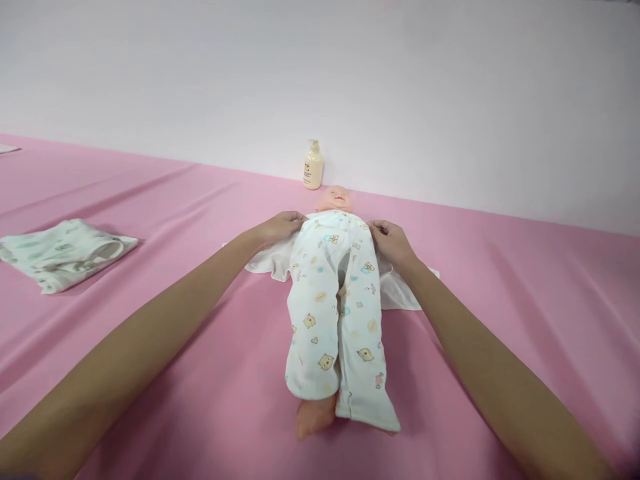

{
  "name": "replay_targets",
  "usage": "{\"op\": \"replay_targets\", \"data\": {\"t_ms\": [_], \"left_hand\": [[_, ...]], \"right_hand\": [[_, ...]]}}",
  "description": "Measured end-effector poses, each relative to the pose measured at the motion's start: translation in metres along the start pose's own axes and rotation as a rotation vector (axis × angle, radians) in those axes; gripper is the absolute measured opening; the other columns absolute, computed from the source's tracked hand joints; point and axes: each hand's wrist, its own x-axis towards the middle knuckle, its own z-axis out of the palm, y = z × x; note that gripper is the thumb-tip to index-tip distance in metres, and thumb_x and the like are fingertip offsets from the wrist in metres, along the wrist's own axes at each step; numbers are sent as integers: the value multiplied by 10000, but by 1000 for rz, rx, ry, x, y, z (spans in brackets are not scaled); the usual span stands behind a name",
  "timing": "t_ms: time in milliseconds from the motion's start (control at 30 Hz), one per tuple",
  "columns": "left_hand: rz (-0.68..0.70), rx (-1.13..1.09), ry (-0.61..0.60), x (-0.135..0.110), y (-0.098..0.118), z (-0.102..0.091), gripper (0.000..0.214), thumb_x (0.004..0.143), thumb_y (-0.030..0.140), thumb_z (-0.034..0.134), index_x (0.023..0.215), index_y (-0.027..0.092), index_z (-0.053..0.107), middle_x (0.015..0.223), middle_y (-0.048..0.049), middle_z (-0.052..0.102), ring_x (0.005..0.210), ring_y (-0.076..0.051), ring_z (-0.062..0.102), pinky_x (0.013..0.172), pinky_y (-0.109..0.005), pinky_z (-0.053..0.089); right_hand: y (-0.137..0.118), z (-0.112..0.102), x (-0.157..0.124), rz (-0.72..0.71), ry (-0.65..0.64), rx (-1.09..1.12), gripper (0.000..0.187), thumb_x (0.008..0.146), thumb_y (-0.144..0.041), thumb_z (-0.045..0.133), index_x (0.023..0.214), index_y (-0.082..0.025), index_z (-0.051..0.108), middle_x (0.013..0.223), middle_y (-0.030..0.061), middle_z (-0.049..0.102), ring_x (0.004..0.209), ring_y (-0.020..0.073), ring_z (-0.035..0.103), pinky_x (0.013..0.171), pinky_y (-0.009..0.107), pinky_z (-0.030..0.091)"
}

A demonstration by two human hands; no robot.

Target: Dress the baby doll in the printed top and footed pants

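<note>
My left hand [283,225] and my right hand [393,241] are both at the far end of the trousers [333,313]. Each hand is closed on the waistband, one at the left side and one at the right side. I hold it at the two sides together, I think, so that the band sits level on the body and does not twist. The fingers are curled around the edge of the fabric, not flat on it.

The trousers are on the doll [336,198], which lies on its back in the middle of the pink sheet [500,300], with the head far from me and the legs near me. The position lets both my arms reach it straight. One bare foot [315,415] comes out of the left trouser leg at the near end; the other leg end lies flat and I cannot see a foot there.

A white cloth [400,293] is spread under the doll and shows at both sides. A pump bottle [313,165] stands upright just behind the head, near the wall. A folded garment [63,253] lies well apart at the left.
</note>
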Motion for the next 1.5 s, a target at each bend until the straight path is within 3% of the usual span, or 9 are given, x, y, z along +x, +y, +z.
{"op": "replay_targets", "data": {"t_ms": [133, 267, 367, 500, 667, 900, 1233, 1367, 1500], "left_hand": [[98, 76, 103, 3, -8, 6, 234, 973, 389, 568, 1133, 232, 634, 1203, -77, 717, 1040, -242, 650, 881, -363, 521], [229, 147, 386, -5, -7, 11, 213, 1029, 360, 478, 1134, 211, 589, 1291, -113, 664, 1172, -261, 582, 1024, -435, 458], [462, 312, 520, -44, -2, 12, 178, 1028, 340, 483, 1095, 212, 586, 1268, -109, 651, 1184, -278, 538, 1053, -461, 414], [705, 447, 285, -139, -8, 24, 106, 992, 295, 514, 1048, 221, 565, 1057, -64, 661, 940, -231, 561, 898, -401, 450], [752, 608, -24, -215, -36, 53, 304, 762, 261, 675, 1019, 221, 518, 921, -19, 631, 818, -213, 554, 791, -375, 416], [728, 612, 16, -214, -52, 64, 382, 736, 355, 732, 984, 233, 468, 935, -19, 636, 808, -222, 544, 781, -369, 408], [658, 431, 87, -219, -57, 52, 268, 766, 117, 533, 1007, 229, 496, 816, 10, 612, 728, -186, 540, 731, -330, 432], [712, 439, 112, -224, -56, 53, 143, 907, 173, 500, 1037, 230, 518, 806, -2, 615, 735, -195, 542, 738, -347, 442], [816, 454, 136, -229, -55, 56, 186, 881, 145, 500, 1044, 234, 505, 816, -12, 608, 724, -197, 516, 717, -351, 436]], "right_hand": [[0, 4, -2, -205, 157, -191, 156, 896, -355, 664, 965, -219, 695, 1061, 81, 773, 1003, 252, 678, 997, 459, 505], [-27, -4, -32, -386, 283, -325, 151, 926, -288, 619, 1061, -224, 645, 1145, 100, 735, 1053, 275, 629, 993, 484, 491], [-59, -16, -92, -498, 139, -369, 114, 985, -302, 611, 1082, -246, 634, 1121, 74, 718, 1046, 266, 619, 971, 460, 496], [-89, -25, -197, -589, -152, -450, 55, 1018, -263, 610, 1072, -262, 621, 1067, 55, 697, 1045, 258, 618, 934, 435, 498], [-91, -9, -274, -650, -224, -549, 115, 974, -157, 638, 1041, -247, 614, 1051, 44, 697, 1021, 238, 620, 935, 417, 479], [-81, 15, -273, -630, -200, -669, 214, 880, -75, 652, 1021, -235, 634, 1000, 45, 721, 1035, 277, 594, 945, 448, 470], [-80, 25, -276, -655, -240, -516, 160, 960, -328, 729, 1077, -262, 640, 1074, 43, 754, 1065, 262, 646, 1026, 469, 450], [-74, 27, -273, -656, -223, -491, 57, 1001, -253, 683, 1008, -278, 633, 953, -1, 755, 986, 230, 668, 1075, 471, 434], [-77, 27, -275, -628, -217, -446, 81, 1007, -232, 663, 991, -280, 599, 922, -15, 730, 935, 211, 674, 1124, 491, 406]]}}
